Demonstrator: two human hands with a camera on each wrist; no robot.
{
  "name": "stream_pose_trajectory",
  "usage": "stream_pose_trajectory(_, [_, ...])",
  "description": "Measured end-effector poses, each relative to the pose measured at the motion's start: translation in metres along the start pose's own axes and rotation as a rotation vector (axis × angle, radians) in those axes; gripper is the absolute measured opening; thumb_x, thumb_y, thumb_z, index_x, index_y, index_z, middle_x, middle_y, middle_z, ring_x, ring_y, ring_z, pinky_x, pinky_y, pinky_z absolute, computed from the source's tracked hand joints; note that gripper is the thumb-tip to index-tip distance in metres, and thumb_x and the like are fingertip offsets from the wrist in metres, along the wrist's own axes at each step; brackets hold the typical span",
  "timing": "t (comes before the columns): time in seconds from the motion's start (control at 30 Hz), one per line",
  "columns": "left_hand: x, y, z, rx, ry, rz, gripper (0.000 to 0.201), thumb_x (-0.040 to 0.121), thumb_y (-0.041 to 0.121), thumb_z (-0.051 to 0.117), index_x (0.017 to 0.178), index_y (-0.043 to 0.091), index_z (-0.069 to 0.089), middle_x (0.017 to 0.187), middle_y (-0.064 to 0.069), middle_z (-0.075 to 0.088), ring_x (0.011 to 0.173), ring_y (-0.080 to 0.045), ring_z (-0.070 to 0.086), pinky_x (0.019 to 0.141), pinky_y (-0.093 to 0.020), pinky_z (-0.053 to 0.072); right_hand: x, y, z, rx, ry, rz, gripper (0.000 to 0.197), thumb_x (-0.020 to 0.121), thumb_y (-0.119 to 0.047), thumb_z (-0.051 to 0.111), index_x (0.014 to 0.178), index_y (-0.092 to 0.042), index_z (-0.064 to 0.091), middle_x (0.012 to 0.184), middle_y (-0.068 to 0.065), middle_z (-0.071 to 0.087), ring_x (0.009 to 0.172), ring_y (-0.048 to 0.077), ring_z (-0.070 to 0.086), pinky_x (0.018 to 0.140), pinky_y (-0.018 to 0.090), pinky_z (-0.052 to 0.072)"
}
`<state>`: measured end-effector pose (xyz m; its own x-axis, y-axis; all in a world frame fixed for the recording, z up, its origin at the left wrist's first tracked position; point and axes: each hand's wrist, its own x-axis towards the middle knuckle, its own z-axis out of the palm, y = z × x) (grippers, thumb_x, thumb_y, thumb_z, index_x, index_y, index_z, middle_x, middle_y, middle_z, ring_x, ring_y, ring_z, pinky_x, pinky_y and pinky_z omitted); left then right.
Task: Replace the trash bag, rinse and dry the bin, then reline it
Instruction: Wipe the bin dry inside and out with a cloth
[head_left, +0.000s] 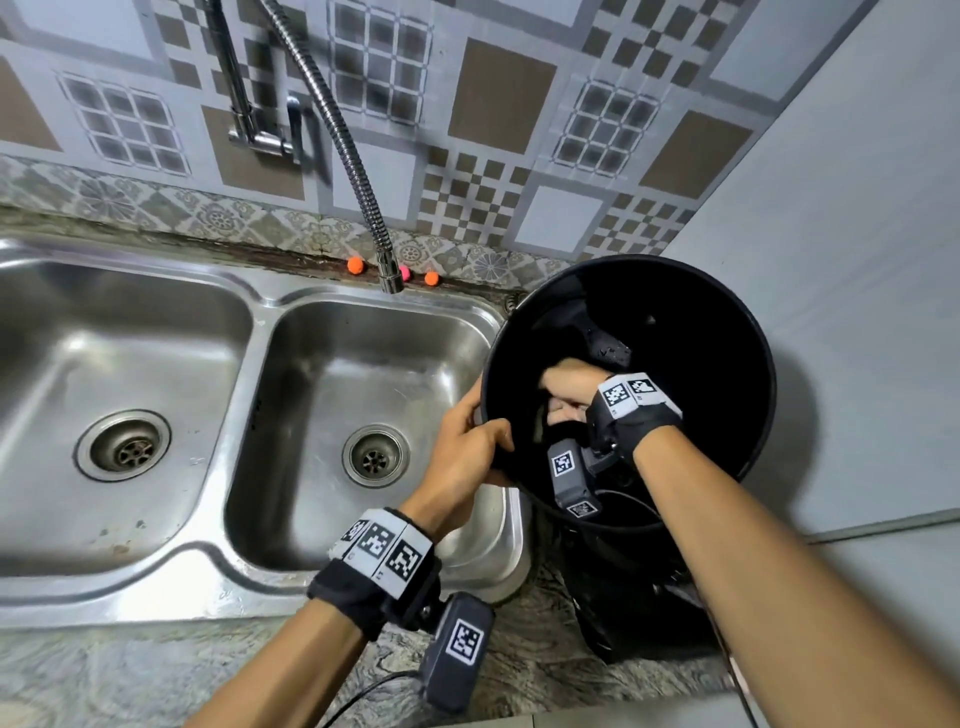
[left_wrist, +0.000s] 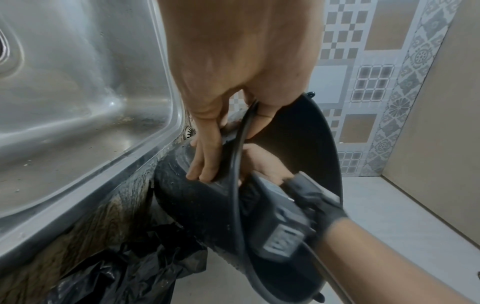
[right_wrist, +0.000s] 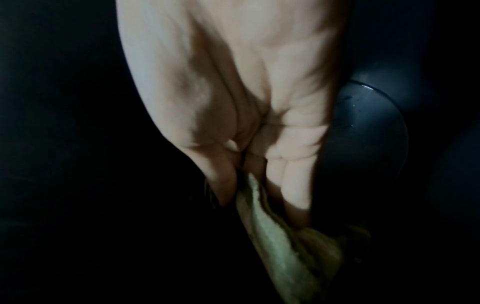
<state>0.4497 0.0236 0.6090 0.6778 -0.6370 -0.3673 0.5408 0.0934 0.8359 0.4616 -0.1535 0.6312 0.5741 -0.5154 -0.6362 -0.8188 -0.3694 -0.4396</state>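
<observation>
While the black bin (head_left: 675, 312) stands on the counter (head_left: 156, 670) at about three o'clock from the double sink (head_left: 260, 312), just beside the right basin, the drying step looks to be in hand. The left hand (head_left: 465, 449) clamps the bin's rim at nine o'clock, thumb inside the wall and fingers (left_wrist: 205, 162) down the outside, steadying it. The right hand (head_left: 569, 387) is deep inside the bin; the right wrist view shows its grip closed on a bunched yellowish-green cloth (right_wrist: 280, 236), pressed toward the dark inner wall. Drops of water glint on the bin's floor (right_wrist: 363, 127) and on its outer wall, so I judge the rinse is done and the wiping is partway through.

A crumpled black trash bag (left_wrist: 124, 273) lies on the counter at the foot of the bin, at about six o'clock from it. Whether it is the old liner or the fresh one I cannot tell. The faucet hose (head_left: 343, 140) hangs over the sink's back edge with no water running.

Next, the cloth likely needs to sweep round the remaining wall and floor, with the left hand turning or tilting the bin to reach the wet patches. The outside wall still wants wiping too. Only then does relining make sense, since a bag laid over a damp interior would trap water.
</observation>
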Motion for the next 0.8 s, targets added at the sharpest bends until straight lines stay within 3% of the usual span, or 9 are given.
stream_pose_trajectory(0.07, [0.0,0.001,-0.001,0.013,-0.008,0.005,0.057,0.079,-0.015,0.043,0.124,0.014,0.063,0.066,0.003,0.061,0.061,-0.021,0.062,0.054,-0.034,0.056,-0.014,-0.003,-0.001,0.18,-0.026,0.049,0.015,0.097,-0.005,0.047,0.09,-0.009,0.059,0.071,0.007,0.048,0.049,0.011,0.045,0.039,0.02,0.049])
stream_pose_trajectory(0.1, [0.001,0.0,-0.001,0.016,-0.012,0.002,0.056,0.079,-0.014,0.044,0.123,0.015,0.063,0.066,0.003,0.062,0.062,-0.022,0.062,0.055,-0.035,0.056,-0.02,-0.004,0.0,0.242,-0.066,0.039,0.01,0.096,-0.006,0.052,0.094,-0.009,0.061,0.078,0.009,0.052,0.058,0.014,0.047,0.046,0.023,0.053])
stream_pose_trajectory(0.17, [-0.001,0.001,-0.002,0.02,-0.024,-0.001,0.053,0.081,-0.015,0.043,0.119,0.016,0.063,0.063,0.004,0.064,0.06,-0.02,0.063,0.054,-0.035,0.057,-0.035,-0.006,-0.002,0.36,-0.151,-0.015,0.021,0.092,-0.009,0.06,0.113,-0.007,0.062,0.092,0.011,0.055,0.071,0.018,0.049,0.066,0.033,0.054])
stream_pose_trajectory(0.27, [-0.005,0.002,-0.009,0.021,-0.068,0.002,0.049,0.084,-0.017,0.041,0.113,0.016,0.063,0.063,0.003,0.066,0.057,-0.017,0.064,0.056,-0.038,0.059,-0.061,-0.009,-0.007,0.544,-0.289,-0.061,0.015,0.098,-0.006,0.053,0.108,-0.007,0.064,0.094,0.008,0.067,0.084,0.021,0.062,0.092,0.042,0.052])
stream_pose_trajectory(0.33, [-0.009,0.002,-0.014,0.024,-0.087,0.001,0.049,0.086,-0.017,0.042,0.117,0.016,0.062,0.066,0.002,0.069,0.057,-0.016,0.065,0.056,-0.038,0.059,-0.077,-0.007,-0.008,0.652,-0.374,-0.121,0.019,0.098,-0.005,0.052,0.112,-0.005,0.064,0.1,0.01,0.068,0.093,0.024,0.063,0.106,0.047,0.046])
stream_pose_trajectory(0.43, [-0.009,-0.002,-0.023,0.015,-0.085,-0.011,0.048,0.085,-0.016,0.043,0.117,0.014,0.062,0.077,-0.007,0.066,0.063,-0.021,0.064,0.058,-0.037,0.058,-0.098,-0.007,-0.013,0.754,-0.382,-0.171,0.023,0.098,-0.006,0.051,0.117,-0.003,0.064,0.108,0.012,0.069,0.097,0.023,0.068,0.101,0.043,0.05])
stream_pose_trajectory(0.53, [-0.01,-0.004,-0.029,0.023,-0.068,-0.012,0.039,0.082,-0.016,0.04,0.099,0.012,0.062,0.082,-0.009,0.058,0.065,-0.022,0.06,0.06,-0.04,0.058,-0.122,0.0,-0.019,0.811,-0.329,-0.197,0.025,0.099,-0.008,0.049,0.116,-0.003,0.065,0.116,0.015,0.068,0.11,0.029,0.064,0.107,0.049,0.045])
stream_pose_trajectory(0.7, [-0.001,-0.002,-0.039,0.037,-0.023,-0.029,0.033,0.079,-0.014,0.038,0.091,0.011,0.055,0.083,-0.009,0.055,0.07,-0.026,0.055,0.058,-0.04,0.058,-0.164,0.014,-0.028,0.853,-0.246,-0.243,0.027,0.1,-0.011,0.047,0.118,-0.002,0.064,0.114,0.016,0.07,0.103,0.027,0.068,0.098,0.045,0.051])
stream_pose_trajectory(0.8, [0.007,0.003,-0.044,0.085,0.021,-0.037,0.031,0.075,-0.012,0.039,0.086,0.015,0.051,0.079,-0.008,0.049,0.067,-0.025,0.05,0.056,-0.04,0.056,-0.192,0.024,-0.042,0.902,-0.224,-0.286,0.041,0.095,-0.015,0.051,0.133,0.0,0.057,0.131,0.02,0.062,0.122,0.033,0.059,0.107,0.051,0.044])
